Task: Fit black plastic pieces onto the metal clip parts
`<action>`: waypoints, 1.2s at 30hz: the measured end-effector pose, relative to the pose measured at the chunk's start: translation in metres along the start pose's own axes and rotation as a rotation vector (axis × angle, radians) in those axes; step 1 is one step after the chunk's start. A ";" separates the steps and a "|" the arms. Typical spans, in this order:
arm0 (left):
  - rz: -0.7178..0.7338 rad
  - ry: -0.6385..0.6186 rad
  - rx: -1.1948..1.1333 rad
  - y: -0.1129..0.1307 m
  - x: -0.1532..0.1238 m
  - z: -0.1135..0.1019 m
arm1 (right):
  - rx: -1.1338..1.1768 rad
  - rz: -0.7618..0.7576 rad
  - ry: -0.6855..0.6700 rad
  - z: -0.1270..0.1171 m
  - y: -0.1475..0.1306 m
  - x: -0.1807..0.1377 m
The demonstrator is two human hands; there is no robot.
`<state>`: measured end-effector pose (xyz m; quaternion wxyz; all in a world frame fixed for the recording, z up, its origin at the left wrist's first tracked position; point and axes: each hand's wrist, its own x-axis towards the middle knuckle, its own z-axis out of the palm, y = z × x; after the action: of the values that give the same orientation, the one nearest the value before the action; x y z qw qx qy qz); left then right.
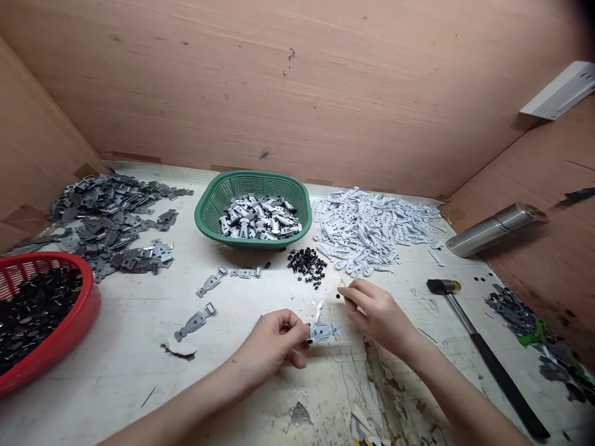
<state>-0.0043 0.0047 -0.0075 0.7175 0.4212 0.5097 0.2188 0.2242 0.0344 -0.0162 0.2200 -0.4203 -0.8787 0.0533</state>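
The left hand [276, 337] pinches a metal clip [324, 332] at its three o'clock; whether the right hand [375, 308] grips anything, I cannot tell. Around the clip: black pieces [307, 263] near twelve, green basket [251, 243] eleven, white strips [372, 229] one, hammer [486, 352] three.

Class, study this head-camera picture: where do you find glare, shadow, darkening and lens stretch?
Head view: bright glare on the steel cylinder; head view: soft shadow beneath the green basket; head view: top right corner dark; head view: red basket apparently stretched at the left edge; head view: pale metal piece in the left hand nearly blending in tone with the tabletop.
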 end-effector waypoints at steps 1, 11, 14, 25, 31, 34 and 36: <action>-0.003 -0.003 -0.004 0.000 0.000 0.000 | 0.059 0.001 0.021 -0.004 -0.005 -0.002; 0.005 0.004 -0.010 0.000 0.000 0.000 | 0.333 0.125 0.021 -0.013 -0.054 -0.018; 0.006 0.007 -0.014 0.000 0.000 0.001 | 0.293 0.111 0.035 -0.010 -0.056 -0.021; -0.004 0.006 -0.009 0.002 -0.003 0.000 | 0.362 0.126 -0.070 -0.031 -0.049 -0.007; 0.029 0.006 -0.028 -0.003 0.001 -0.001 | 0.172 -0.116 -0.145 -0.029 -0.044 -0.005; 0.016 0.012 -0.018 -0.001 0.000 -0.001 | 0.108 -0.131 -0.116 -0.023 -0.042 -0.009; 0.010 0.012 -0.011 -0.001 -0.001 0.000 | 0.114 -0.125 -0.110 -0.021 -0.041 -0.012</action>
<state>-0.0050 0.0037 -0.0075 0.7156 0.4184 0.5108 0.2279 0.2107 -0.0024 0.0104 0.1978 -0.3481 -0.9094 0.1123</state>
